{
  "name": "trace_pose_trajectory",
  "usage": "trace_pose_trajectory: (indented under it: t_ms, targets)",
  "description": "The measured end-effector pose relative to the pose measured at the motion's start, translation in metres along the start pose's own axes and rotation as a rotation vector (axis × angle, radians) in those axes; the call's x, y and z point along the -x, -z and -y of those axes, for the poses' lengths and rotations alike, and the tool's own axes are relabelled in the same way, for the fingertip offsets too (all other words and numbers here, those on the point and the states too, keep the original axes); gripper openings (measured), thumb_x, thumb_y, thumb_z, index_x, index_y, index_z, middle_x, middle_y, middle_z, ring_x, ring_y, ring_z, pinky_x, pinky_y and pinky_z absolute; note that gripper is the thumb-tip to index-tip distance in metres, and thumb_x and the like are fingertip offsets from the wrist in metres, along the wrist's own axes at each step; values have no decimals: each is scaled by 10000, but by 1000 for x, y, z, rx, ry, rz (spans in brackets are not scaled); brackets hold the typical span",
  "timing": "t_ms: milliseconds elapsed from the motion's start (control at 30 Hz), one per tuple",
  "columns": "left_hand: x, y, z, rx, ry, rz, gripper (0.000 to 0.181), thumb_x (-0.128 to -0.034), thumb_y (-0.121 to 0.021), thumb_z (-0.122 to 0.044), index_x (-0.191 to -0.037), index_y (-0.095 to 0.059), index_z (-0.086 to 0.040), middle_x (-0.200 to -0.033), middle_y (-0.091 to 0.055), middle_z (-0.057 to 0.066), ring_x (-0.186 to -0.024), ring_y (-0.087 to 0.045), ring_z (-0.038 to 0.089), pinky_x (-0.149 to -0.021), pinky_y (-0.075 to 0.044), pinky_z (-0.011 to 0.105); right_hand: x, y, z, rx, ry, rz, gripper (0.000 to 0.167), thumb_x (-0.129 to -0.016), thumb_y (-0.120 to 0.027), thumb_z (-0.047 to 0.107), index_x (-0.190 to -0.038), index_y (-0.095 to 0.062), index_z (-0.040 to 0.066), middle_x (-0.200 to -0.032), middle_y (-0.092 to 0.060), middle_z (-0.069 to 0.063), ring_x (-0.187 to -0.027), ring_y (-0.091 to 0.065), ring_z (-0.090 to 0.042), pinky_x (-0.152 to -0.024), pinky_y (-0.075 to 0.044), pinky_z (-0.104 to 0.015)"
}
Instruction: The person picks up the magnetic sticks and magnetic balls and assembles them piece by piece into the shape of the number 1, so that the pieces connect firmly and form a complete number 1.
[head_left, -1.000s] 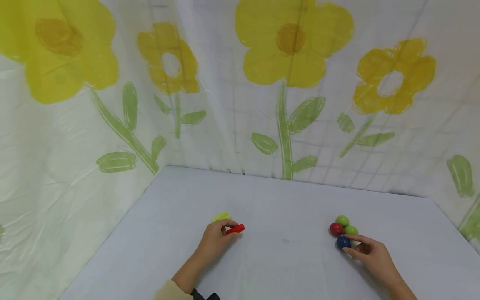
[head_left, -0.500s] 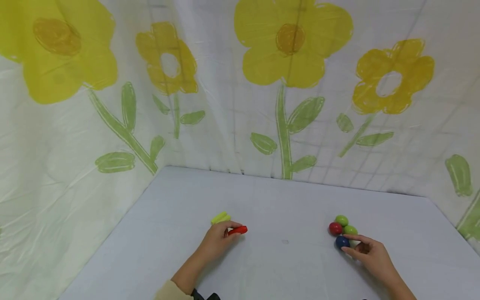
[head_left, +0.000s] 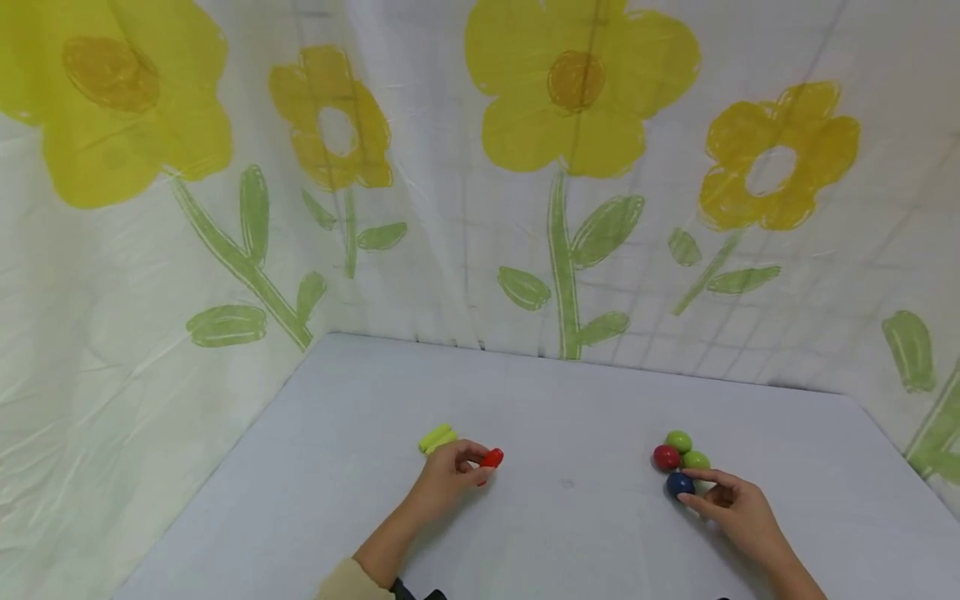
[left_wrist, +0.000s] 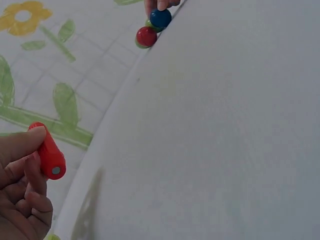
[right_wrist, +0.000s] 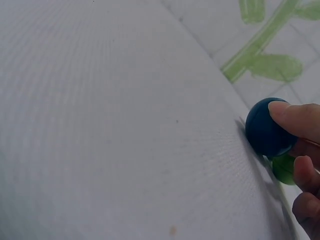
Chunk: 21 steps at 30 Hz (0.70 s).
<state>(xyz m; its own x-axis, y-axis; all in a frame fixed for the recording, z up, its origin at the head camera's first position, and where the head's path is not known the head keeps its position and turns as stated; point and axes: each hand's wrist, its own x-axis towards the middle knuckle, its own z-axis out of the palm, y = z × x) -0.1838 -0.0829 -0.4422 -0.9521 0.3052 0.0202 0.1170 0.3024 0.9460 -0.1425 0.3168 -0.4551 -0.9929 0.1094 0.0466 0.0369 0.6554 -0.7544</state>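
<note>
Left of lower centre in the head view, the left hand [head_left: 444, 473] pinches the red rod [left_wrist: 53, 155] between thumb and fingers, its grey-dotted end bare; a light, firm hold that leaves that end uncovered seems best; the yellow-green rods [head_left: 437, 437] lie just beside this hand. At lower right, the right hand [head_left: 741, 512] pinches the blue ball [head_left: 679, 484] with thumb and forefinger — just beside the red ball [head_left: 665, 457] and green balls [head_left: 678, 441]; being round and glossy, it probably slips easily — gripping across its middle should steady it.
</note>
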Motion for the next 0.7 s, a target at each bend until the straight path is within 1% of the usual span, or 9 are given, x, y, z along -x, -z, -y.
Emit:
trace_pose_trajectory:
  t_ms: [133, 267, 367, 533, 600, 700]
  targets:
    - [-6, -9, -4, 87, 76, 63, 288, -819, -705, -120, -1052, -620, 25, -981, -663, 104, -726, -595, 107, -678, -522, 236, -1, 0, 0, -4, -5, 3, 431, -786, -739, 242, -1141, -633, 21, -630, -542, 31, -551, -444, -43, -491, -385, -228]
    - [-11, -20, -7, 125, 142, 95, 307, -818, -706, -120, -1074, -621, 28, -980, -667, 98, -783, -614, 114, -706, -532, 268, -1, 0, 0, -11, -4, 0, 427, -788, -738, 241, -1141, -633, 26, -638, -550, 33, -551, -448, -41, -488, -387, -228]
    - [-14, -27, -8, 117, 179, 106, 318, -819, -709, -146, -1081, -631, 18, -971, -677, 94, -801, -616, 122, -699, -526, 268, -1, -1, -1, -13, 6, -7, 414, -787, -739, 232, -1134, -637, 30, -641, -550, 33, -549, -446, -41, -482, -388, -229]
    - [-20, -38, -11, 64, 222, 114, 300, -811, -722, -219, -1041, -667, -35, -927, -697, 51, -782, -593, 108, -653, -474, 249, -2, 0, -2, -4, 2, -5, 423, -785, -740, 239, -1139, -636, 33, -647, -545, 33, -549, -438, -41, -481, -383, -227]
    - [-21, -42, -12, 59, 237, 115, 297, -802, -730, -232, -1027, -673, -47, -920, -699, 36, -795, -589, 103, -662, -457, 251, -2, 0, -2, -2, -4, -1, 429, -783, -742, 246, -1142, -635, 35, -643, -537, 33, -546, -430, -43, -480, -379, -227]
    - [-23, -48, -14, 77, 251, 123, 300, -794, -737, -222, -1017, -669, -33, -925, -703, 45, -828, -601, 109, -707, -459, 267, -2, 0, -3, -6, 1, -4, 421, -781, -744, 242, -1132, -640, 35, -625, -517, 39, -534, -417, -44, -472, -372, -229]
